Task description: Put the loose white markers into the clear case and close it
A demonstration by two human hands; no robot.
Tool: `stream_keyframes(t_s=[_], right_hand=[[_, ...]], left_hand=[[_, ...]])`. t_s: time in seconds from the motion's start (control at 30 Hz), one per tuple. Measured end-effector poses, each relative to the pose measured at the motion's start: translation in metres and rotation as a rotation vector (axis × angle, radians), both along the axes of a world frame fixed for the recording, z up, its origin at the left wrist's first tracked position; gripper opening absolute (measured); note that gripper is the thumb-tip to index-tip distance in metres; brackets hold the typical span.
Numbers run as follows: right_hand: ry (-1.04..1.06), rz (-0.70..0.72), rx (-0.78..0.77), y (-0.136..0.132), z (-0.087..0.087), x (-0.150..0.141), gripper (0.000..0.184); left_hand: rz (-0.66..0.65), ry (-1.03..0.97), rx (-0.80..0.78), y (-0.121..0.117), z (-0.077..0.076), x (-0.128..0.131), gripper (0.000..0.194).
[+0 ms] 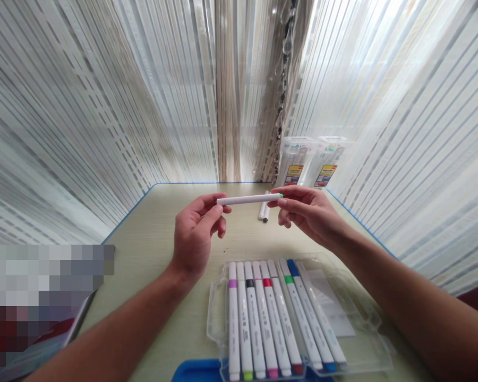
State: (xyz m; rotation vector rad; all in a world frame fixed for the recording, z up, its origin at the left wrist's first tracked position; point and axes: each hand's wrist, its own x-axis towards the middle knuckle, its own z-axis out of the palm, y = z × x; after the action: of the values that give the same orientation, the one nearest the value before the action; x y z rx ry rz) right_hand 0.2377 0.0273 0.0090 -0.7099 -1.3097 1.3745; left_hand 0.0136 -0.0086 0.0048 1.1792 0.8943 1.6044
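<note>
A white marker with a green tip end at its right is held level above the table. My left hand pinches its left end between thumb and fingers. At the other end, the thumb and fingers of my right hand close on the green part. Below both hands lies an open clear plastic case with a row of white markers in it, banded in purple, black, red, green and blue. Two more white markers rest on the table behind the held one, partly covered by it and my right fingers.
Two clear marker boxes with yellow labels stand upright at the table's back right. Striped string curtains surround the pale table. A blue object lies under the case's front. A pixelated area covers the left.
</note>
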Motion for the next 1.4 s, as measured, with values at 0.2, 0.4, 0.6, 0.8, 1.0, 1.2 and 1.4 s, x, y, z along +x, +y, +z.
stream_keyframes(t_s=[0.2, 0.4, 0.6, 0.8, 1.0, 1.2, 1.4], right_hand=[[-0.001, 0.008, 0.019, 0.0014, -0.0027, 0.0007, 0.029], [0.000, 0.004, 0.013, 0.0011, -0.0016, 0.0003, 0.025], [0.019, -0.008, -0.045, -0.0007, 0.0021, 0.0001, 0.023], [0.038, -0.002, -0.047, -0.0001, 0.0023, -0.0002, 0.023], [0.039, 0.006, -0.001, 0.0004, -0.0009, -0.0004, 0.025], [0.030, 0.008, 0.041, 0.0016, -0.0038, -0.0007, 0.028], [0.007, -0.009, 0.041, 0.0014, -0.0025, -0.0015, 0.025]], left_hand=[[0.001, 0.004, 0.006, -0.0003, 0.0001, 0.0004, 0.022], [-0.009, -0.001, 0.010, -0.0002, -0.0004, -0.0001, 0.023], [-0.005, -0.034, -0.001, 0.0004, -0.0001, 0.0000, 0.021], [-0.005, -0.043, -0.001, 0.0012, -0.0006, 0.0004, 0.020], [0.001, -0.042, -0.002, 0.0020, -0.0010, 0.0013, 0.018], [0.015, -0.041, 0.001, 0.0018, -0.0004, 0.0019, 0.019], [0.014, 0.012, 0.019, 0.0013, 0.0001, 0.0020, 0.020]])
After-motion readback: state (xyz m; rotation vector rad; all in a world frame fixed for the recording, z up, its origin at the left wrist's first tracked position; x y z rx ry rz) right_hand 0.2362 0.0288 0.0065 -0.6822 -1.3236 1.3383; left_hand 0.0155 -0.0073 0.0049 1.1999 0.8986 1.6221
